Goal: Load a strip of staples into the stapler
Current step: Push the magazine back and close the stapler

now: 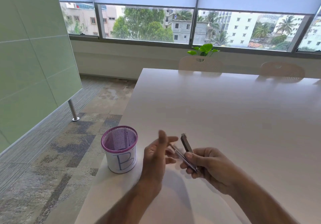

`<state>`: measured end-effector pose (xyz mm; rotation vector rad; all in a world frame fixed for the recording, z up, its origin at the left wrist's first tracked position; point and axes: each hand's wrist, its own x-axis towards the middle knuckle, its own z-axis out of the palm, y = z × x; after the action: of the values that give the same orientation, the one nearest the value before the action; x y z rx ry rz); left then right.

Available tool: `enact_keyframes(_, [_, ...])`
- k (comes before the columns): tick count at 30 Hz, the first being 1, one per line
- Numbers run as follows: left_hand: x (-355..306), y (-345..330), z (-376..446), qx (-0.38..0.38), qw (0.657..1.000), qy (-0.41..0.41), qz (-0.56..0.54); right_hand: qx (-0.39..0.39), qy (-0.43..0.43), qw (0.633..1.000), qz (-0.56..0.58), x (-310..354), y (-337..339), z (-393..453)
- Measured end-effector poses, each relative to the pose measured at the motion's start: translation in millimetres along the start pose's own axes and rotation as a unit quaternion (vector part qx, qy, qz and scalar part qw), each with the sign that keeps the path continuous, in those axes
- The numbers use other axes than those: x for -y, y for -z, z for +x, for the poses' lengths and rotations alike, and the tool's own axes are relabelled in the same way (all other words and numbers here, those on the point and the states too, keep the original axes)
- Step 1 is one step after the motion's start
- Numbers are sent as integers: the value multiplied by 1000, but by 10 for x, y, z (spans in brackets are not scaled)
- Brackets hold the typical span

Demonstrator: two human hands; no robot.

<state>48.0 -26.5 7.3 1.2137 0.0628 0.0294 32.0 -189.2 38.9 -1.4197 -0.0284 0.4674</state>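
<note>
Above the near left part of the white table (pixel 225 112), both hands are raised a little over the surface. Seen from the head camera, the right hand (pixel 208 164) is closed around the rear end of the stapler (pixel 186 151), with the thumb on top and the fingers wrapped below. The stapler is opened: its dark upper arm stands up and away, and the metal channel points forward-left toward the other hand. The left hand (pixel 156 152) is just beside the front tip of the channel, with its fingers spread apart and loose; it is blurred, and I cannot tell if something thin is between the fingertips. A strip of staples is not clear to see. To the left of the hands, near the table edge, a mesh pen cup (pixel 119 148) with a purple rim stands upright, with a white label showing the letter B. Two pale chairs (pixel 200 64) stand at the far side of the table.
</note>
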Motion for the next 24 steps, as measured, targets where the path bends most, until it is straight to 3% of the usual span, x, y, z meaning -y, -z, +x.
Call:
enact_keyframes(4, [-14,-107,-22,21,973,121,-198,30,-25,999,9,-67,-93,18])
enact_keyframes(7, [-8,-146,-11,26,959,124,-252,38,-26,999,13,-87,-143,27])
enact_keyframes(15, [-14,-318,20,-26,941,121,-317,20,-27,999,-28,-94,-170,19])
enact_keyframes(24, [-41,-359,42,-47,951,104,-287,-29,-1,999,-45,-120,-279,3])
